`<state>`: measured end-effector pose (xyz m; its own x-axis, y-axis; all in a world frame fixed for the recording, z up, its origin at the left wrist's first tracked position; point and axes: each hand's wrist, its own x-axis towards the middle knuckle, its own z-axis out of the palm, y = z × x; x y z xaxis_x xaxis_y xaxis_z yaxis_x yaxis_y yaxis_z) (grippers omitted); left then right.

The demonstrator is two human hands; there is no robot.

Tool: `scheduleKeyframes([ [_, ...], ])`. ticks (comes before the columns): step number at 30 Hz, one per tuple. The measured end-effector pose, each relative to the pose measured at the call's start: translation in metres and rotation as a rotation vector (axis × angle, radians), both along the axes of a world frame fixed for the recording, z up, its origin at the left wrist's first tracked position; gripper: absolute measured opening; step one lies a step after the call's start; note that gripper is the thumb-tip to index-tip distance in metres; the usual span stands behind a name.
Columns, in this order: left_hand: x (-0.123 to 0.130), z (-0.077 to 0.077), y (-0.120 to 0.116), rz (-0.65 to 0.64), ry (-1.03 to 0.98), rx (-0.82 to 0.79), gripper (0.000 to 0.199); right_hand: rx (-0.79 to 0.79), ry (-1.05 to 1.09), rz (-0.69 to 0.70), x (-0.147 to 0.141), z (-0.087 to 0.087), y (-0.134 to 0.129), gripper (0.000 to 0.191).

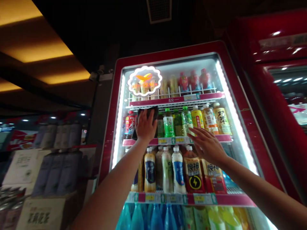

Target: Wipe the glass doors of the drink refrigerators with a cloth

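My left hand (pixel 145 126) lies against the glass door (pixel 172 65) of a lit drinks fridge, fingers over a black cloth (pixel 155 112) pressed to the pane. Dark folds of the cloth show above and beside the hand; part of it is hidden under the palm. To the right and a little lower, my right hand (pixel 209 145) is open, fingers stretched toward the glass and holding nothing. Whether its fingertips touch the pane, I cannot tell. Behind the glass, between the hands, stand a green-capped bottle (pixel 169 123) and several other drinks.
The fridge's red frame (pixel 112 105) surrounds the door, with a glowing round logo (pixel 144 81) at its upper left. Another red cabinet (pixel 273 95) stands at the right. On the left are stacked cartons (pixel 45 214) and lavender bottles (pixel 56 172).
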<state>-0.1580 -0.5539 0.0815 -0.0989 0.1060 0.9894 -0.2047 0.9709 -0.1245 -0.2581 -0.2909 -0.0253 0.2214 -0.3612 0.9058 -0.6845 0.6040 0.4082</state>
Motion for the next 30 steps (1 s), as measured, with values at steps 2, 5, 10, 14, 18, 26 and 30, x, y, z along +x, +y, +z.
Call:
scheduleKeyframes([
  [2,0.009,-0.014,-0.022,0.037,0.103,0.155,0.055,0.012,-0.007,-0.019,0.005,-0.003,-0.005,0.054],
  [5,0.011,-0.057,-0.024,0.036,0.075,0.046,0.055,0.017,0.001,-0.024,0.011,-0.006,-0.014,0.049],
  [10,-0.004,-0.063,0.008,-0.034,-0.194,-0.398,0.055,0.022,0.037,-0.051,0.026,-0.004,-0.041,0.037],
  [14,0.004,-0.011,-0.015,-0.011,-0.085,-0.167,0.053,0.031,0.053,-0.054,0.035,-0.007,-0.05,0.036],
  [18,0.021,-0.022,-0.048,0.061,0.075,0.179,0.054,0.012,0.079,-0.02,0.037,-0.014,-0.045,0.036],
  [26,0.003,-0.036,-0.027,0.019,-0.134,-0.294,0.052,0.013,0.141,0.074,0.048,0.005,-0.079,0.035],
  [30,0.023,0.004,-0.079,0.089,0.031,0.007,0.054,0.018,0.178,0.099,0.048,-0.002,-0.093,0.035],
])
